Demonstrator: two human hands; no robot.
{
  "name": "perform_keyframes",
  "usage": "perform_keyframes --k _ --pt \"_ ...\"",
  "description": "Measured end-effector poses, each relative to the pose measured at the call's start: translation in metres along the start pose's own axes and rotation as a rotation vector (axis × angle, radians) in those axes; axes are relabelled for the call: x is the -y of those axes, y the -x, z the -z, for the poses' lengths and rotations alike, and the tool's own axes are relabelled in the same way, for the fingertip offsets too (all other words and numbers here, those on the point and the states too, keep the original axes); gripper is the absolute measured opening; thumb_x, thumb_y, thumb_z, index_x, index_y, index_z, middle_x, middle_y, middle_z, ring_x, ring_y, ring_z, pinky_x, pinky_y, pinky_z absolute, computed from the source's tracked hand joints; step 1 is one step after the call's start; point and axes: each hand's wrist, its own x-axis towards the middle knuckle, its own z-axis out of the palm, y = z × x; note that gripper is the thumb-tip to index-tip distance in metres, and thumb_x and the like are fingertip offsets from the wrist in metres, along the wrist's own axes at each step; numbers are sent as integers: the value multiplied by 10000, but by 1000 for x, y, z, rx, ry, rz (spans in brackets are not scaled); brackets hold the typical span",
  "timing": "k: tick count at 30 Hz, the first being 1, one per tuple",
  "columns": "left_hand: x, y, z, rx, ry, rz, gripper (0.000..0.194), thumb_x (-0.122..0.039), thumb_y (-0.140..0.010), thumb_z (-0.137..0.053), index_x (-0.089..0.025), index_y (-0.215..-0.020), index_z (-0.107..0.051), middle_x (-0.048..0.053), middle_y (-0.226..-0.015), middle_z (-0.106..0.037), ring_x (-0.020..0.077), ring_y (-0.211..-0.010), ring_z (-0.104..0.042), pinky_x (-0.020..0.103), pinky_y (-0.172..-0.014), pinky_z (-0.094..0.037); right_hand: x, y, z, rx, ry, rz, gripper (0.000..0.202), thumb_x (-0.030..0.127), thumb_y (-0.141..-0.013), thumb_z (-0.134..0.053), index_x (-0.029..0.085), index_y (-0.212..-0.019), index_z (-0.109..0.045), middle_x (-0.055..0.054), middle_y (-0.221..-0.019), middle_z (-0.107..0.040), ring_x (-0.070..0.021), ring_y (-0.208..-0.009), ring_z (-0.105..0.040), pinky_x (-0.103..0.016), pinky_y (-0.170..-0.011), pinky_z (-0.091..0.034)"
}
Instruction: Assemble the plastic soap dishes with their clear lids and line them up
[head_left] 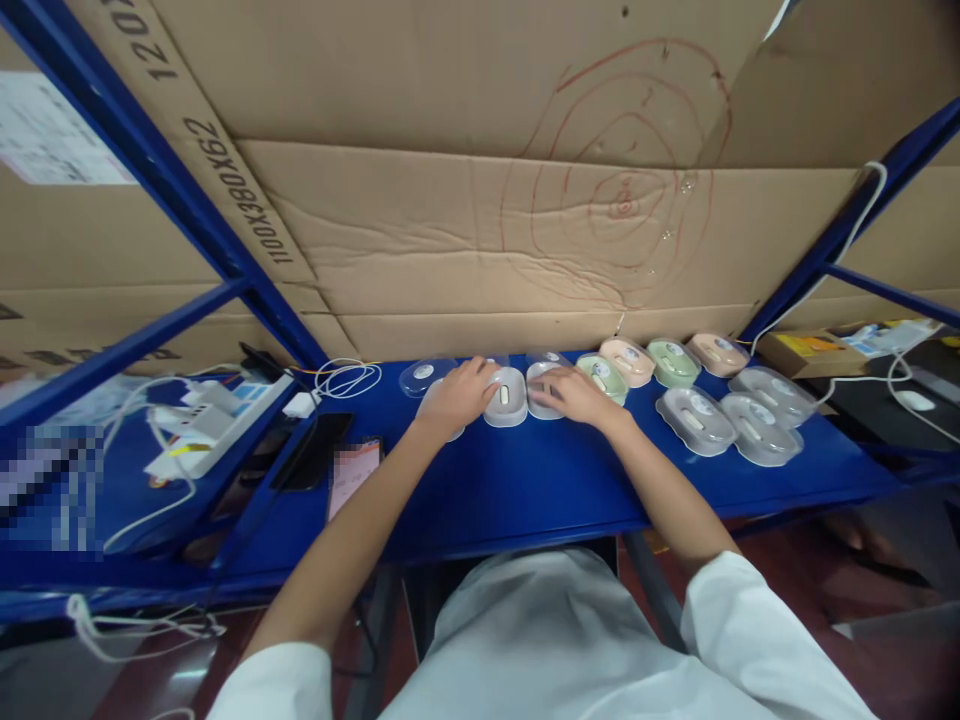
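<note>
My left hand [466, 392] reaches over a clear-lidded plastic box [442, 408] that it mostly hides. Its fingers curl in against the upper left edge of a grey lidded plastic box [507, 398]. My right hand [576, 394], slightly blurred, lies across another grey lidded box [545, 400], fingers apart and touching its lid. Behind my left hand is a clear lid or box [424, 374] with a round label. Beside my right hand stand a green lidded box [604, 376] and a pink one [627, 360].
Farther right are another green box [673, 362], another pink box [718, 354] and several grey boxes [696, 420]. On the left lie a phone [355, 478], a dark device [313, 450], a white cable [349, 378] and a power strip [225, 425]. Cardboard [420, 230] backs the blue table [517, 490].
</note>
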Motion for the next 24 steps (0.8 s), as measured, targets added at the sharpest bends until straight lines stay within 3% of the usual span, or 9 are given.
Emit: perform_keyframes --k 3,6,10,13,15,18,21,23,24 --pt "-5 14 -7 66 -4 -67 368 -386 -1046 -570 -202 -1353 -657 144 -1379 -675 320 -1320 -633 457 -1131 -470 -4 5 -5 105 -4 -26 476 365 -941 -785 242 -1393 -699 -122 -1445 -701 -352 -1333 -657 -476 -1070 -502" --pt "-11 15 -22 125 9 -107 429 -377 -972 -707 -229 -1371 -650 135 -1466 -660 340 -1422 -571 501 -1197 -409 -8 4 -9 116 -15 -35 467 295 -950 -777 228 -1406 -699 -148 -1418 -715 -364 -1313 -677 -483 -1071 -503" --pt "-12 -1 -32 149 34 -93 347 -305 -1022 -623 -222 -1358 -646 133 -1437 -698 319 -1371 -628 520 -1177 -425 -6 -1 -5 72 -34 -22 432 381 -1092 -575 238 -1494 -642 -141 -1431 -708 -320 -1352 -657 -482 -1152 -456" --pt "-13 -12 -29 121 55 -77 363 -333 -1082 -511 -225 -1417 -602 108 -1369 -739 280 -1266 -695 461 -1117 -488 -3 -5 1 -33 -44 -2 453 359 -1117 -498 243 -1543 -600 -132 -1529 -638 -303 -1455 -568 -503 -1210 -409" --pt "-15 -11 -24 75 52 -56 395 -325 -1103 -450 -219 -1463 -572 116 -1425 -709 274 -1315 -668 453 -1147 -472 -6 -4 10 -115 -36 12 449 321 -1106 -501 247 -1537 -607 -135 -1569 -601 -305 -1490 -527 -525 -1226 -389" --pt "-14 7 -18 -4 16 5 447 -230 -1097 -375 -199 -1506 -553 162 -1599 -561 303 -1500 -512 519 -1262 -347 -28 8 29 -173 -30 -46 435 257 -1076 -509 265 -1489 -647 -118 -1573 -598 -303 -1482 -532 -547 -1232 -388" --pt "1 39 -10 -12 -10 61 477 -216 -1063 -430 -210 -1524 -550 176 -1617 -535 333 -1532 -471 561 -1270 -328 -61 32 44 -20 -35 -193 547 288 -951 -700 319 -1493 -633 -82 -1631 -538 -339 -1524 -483 -597 -1251 -375" --pt "19 59 -5 55 -14 88 565 -313 -972 -638 -249 -1528 -554 173 -1619 -536 395 -1515 -485 611 -1224 -380 -81 44 47 112 -15 -311 756 296 -803 -848 322 -1520 -610 -106 -1670 -486 -410 -1538 -453 -656 -1229 -387" --pt "28 67 -3 167 -4 102 657 -359 -922 -711 -275 -1548 -529 163 -1636 -522 408 -1522 -479 607 -1198 -412 -88 48 45 144 -4 -355 825 274 -748 -885 309 -1524 -609 -127 -1665 -489 -439 -1524 -464 -673 -1211 -402"
